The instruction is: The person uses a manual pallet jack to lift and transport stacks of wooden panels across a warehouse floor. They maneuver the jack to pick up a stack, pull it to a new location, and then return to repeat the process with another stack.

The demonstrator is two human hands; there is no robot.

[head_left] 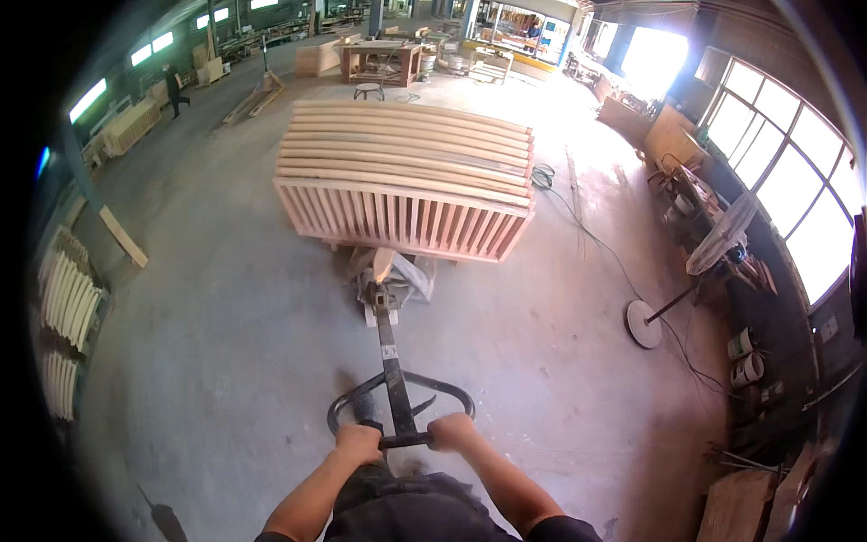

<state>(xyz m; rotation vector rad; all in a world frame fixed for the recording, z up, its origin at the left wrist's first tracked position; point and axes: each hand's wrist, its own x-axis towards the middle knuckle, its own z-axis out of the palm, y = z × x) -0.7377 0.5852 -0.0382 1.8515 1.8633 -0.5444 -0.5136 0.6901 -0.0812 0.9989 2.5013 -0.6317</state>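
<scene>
- Head view, hands: the left hand and the right hand are both closed around the black metal crossbar of a looped handle, one near each end.
- Head view, truck: a long dark shaft runs from that handle to a hand pallet truck with a yellow-orange top, directly ahead of the person.
- Head view, load: the stack of pale, slatted wooden frames stands upright, edge to edge, beyond the truck's head and appears to rest on its forks, which are hidden underneath.
- Done, as I judge it: the frames are loaded in a tidy row and the handle is gripped.
- Left, as I judge it: the load is not yet set down off the truck, nor the handle released; where it should stand cannot be told.
- Around it: grey concrete floor lies on both sides; a thin dark cable trails to the right of the stack, near a round-based stand.
</scene>
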